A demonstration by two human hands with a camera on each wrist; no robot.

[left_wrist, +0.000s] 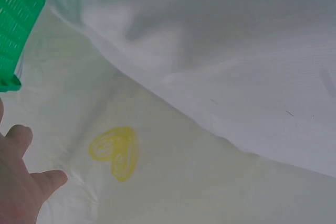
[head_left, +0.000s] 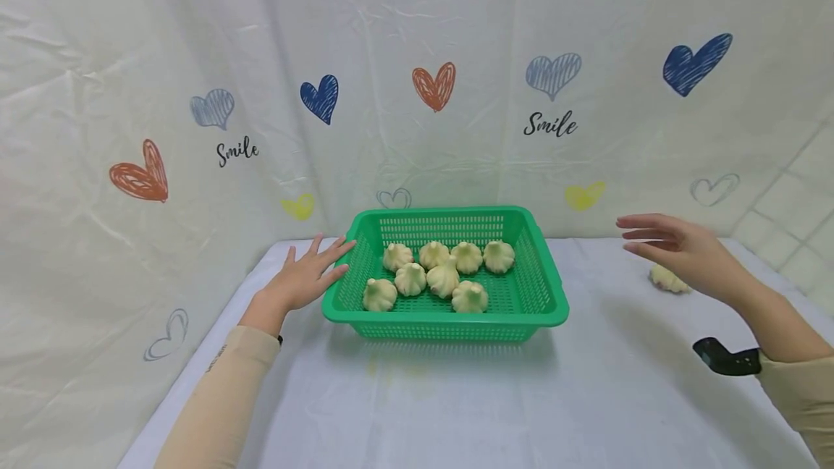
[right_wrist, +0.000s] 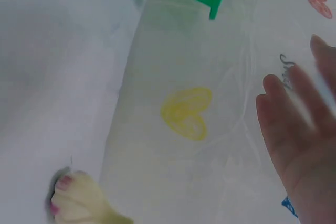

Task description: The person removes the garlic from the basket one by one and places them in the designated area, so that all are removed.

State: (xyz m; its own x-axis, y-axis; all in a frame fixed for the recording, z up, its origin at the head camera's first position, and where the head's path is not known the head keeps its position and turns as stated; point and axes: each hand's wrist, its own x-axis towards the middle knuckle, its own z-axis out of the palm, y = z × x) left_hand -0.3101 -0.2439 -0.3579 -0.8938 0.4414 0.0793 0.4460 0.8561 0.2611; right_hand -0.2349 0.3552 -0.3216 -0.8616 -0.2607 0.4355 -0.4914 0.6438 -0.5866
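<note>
A green plastic basket [head_left: 445,320] with slotted walls stands at the middle of the table and holds several garlic bulbs [head_left: 469,297]. My left hand [head_left: 302,277] is at the basket's left rim, fingers spread and straight, fingertips right at the edge. On the right, my right hand [head_left: 677,244] is raised over the table with nothing in it, its fingers loosely extended. Partly hidden behind that hand lies a single garlic bulb [head_left: 666,279]; the right wrist view shows this bulb [right_wrist: 81,200] with pinkish patches, apart from the fingers.
A white cloth covers the table [head_left: 443,411]. Behind it hangs a pale curtain [head_left: 482,150] printed with hearts and the word Smile. A black strap [head_left: 726,358] sits on the right wrist.
</note>
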